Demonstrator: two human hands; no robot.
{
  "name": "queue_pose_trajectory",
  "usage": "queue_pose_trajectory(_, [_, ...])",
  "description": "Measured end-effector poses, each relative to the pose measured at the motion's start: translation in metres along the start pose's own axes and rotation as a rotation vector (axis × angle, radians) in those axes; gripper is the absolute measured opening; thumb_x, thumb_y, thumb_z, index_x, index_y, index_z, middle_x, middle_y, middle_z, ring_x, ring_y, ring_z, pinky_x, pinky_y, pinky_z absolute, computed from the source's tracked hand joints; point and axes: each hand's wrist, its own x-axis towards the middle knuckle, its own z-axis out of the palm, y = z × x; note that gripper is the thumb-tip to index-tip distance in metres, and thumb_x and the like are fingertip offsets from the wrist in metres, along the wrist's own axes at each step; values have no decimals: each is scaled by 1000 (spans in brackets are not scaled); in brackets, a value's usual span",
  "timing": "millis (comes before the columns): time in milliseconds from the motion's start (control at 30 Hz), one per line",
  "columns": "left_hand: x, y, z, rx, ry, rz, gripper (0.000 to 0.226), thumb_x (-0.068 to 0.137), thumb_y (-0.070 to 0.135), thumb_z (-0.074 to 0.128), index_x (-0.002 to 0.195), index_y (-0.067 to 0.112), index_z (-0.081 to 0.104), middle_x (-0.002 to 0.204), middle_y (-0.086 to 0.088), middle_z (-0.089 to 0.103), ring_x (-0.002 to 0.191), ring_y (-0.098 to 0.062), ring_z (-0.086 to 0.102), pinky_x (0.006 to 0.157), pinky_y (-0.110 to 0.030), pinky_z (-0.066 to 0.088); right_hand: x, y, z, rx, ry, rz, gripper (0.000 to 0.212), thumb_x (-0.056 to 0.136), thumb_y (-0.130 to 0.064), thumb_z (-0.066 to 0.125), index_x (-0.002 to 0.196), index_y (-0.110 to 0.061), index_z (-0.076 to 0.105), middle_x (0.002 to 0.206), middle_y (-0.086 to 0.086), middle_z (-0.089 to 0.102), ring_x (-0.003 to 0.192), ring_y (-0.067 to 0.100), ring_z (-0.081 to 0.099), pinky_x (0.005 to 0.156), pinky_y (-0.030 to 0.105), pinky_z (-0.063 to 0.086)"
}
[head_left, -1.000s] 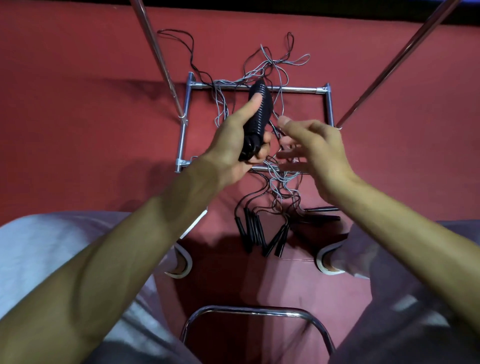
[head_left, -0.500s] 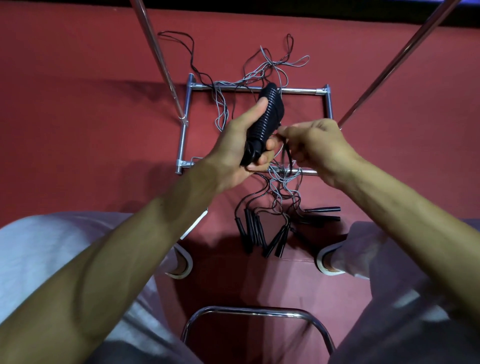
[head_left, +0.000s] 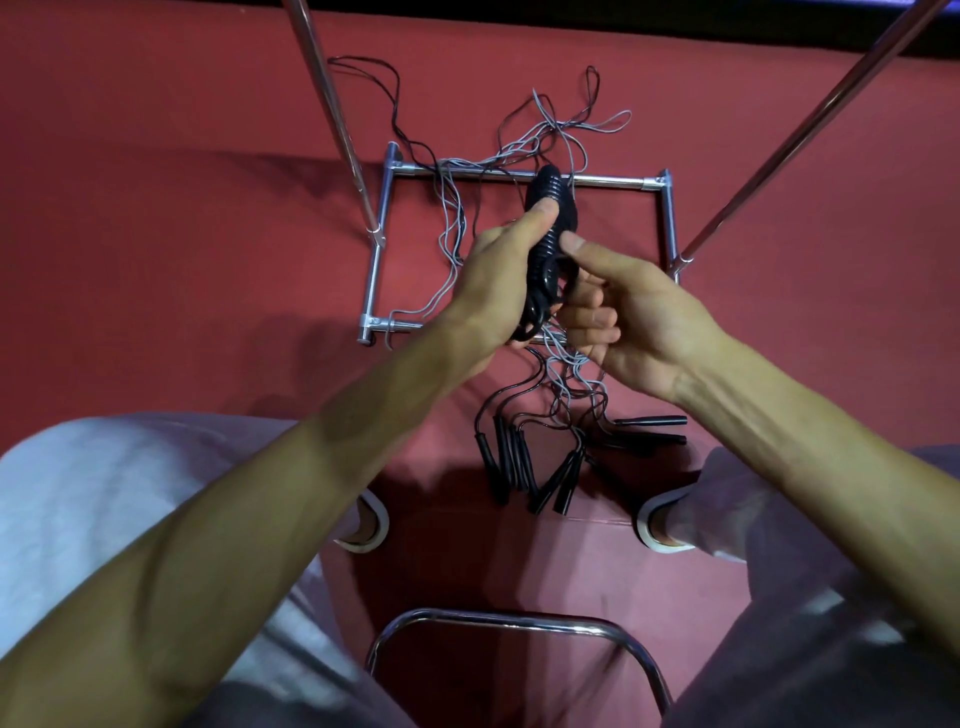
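Both forearms reach forward over my knees and meet above the floor (head_left: 156, 218). My left hand (head_left: 493, 280) is turned thumb-up, and its grip is clamped round the black coiled bundle (head_left: 551, 200): the thumb lies along the upper part and the fingers wrap the lower end from behind. The bundle stands nearly upright, and its top rises clear of the grip in front of the far bar of the metal frame (head_left: 608, 181). My right hand (head_left: 641, 322) comes in from the right. One digit is stretched out with its tip touching the bundle's right side, and the rest are curled beside its lower end. I cannot tell whether that grip pinches anything. Loose grey and black cords (head_left: 569, 379) trail from under the hands to the black handles (head_left: 511, 457) on the floor.
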Motion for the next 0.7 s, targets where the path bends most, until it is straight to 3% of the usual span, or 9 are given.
queue_pose_trajectory(133, [5,-3,-4,-29,33,-84,48,108,42,40,80,9,59,54,-2,57,33,-11,47,35,-14,30,-3,3,7,-93,60,-38,33,97,-28,63,71,-16,47,53,-3,34,38,5,24,33,17,21])
queue_pose_trajectory(300, [12,-14,-2,-87,82,-107,46,108,40,41,84,6,60,54,-4,56,35,-12,48,35,-12,30,-2,10,16,-337,309,-235,34,97,-16,65,65,-7,57,46,4,48,36,13,32,40,18,26])
queue_pose_trajectory(400, [18,-19,-3,-102,128,-129,46,107,42,43,87,4,61,53,-5,56,34,-14,49,35,-12,30,-2,14,17,-363,339,-302,9,94,-6,63,91,3,62,50,6,55,36,13,38,40,19,28])
queue_pose_trajectory(433, [20,-20,-4,-100,137,-146,48,106,44,43,85,5,61,52,-4,57,34,-14,49,35,-11,30,-1,16,16,-345,343,-324,12,94,-4,63,101,4,59,50,6,55,35,14,38,39,19,28])
queue_pose_trajectory(500, [24,-21,-5,-104,141,-166,50,105,48,44,84,6,60,51,-2,57,34,-13,49,35,-12,30,0,19,13,-424,351,-405,17,97,-8,63,110,1,57,51,2,56,35,16,40,40,21,30])
queue_pose_trajectory(567, [26,-19,-5,-127,125,-166,48,105,48,43,81,8,57,52,-1,54,34,-12,46,35,-12,29,0,26,8,-680,379,-546,4,98,-19,61,100,-16,63,54,-3,60,37,18,50,43,26,37])
queue_pose_trajectory(633, [26,-18,-5,-130,80,-164,48,105,49,41,80,10,54,54,-3,50,35,-12,42,35,-14,27,1,29,4,-816,410,-617,11,99,-26,59,89,-28,63,63,1,66,42,20,59,46,30,44])
queue_pose_trajectory(700, [27,-17,-6,-121,32,-160,44,105,50,40,90,10,52,56,-5,49,37,-13,39,35,-15,26,2,26,2,-750,428,-620,14,99,-24,58,87,-21,65,72,9,69,45,22,59,47,31,45])
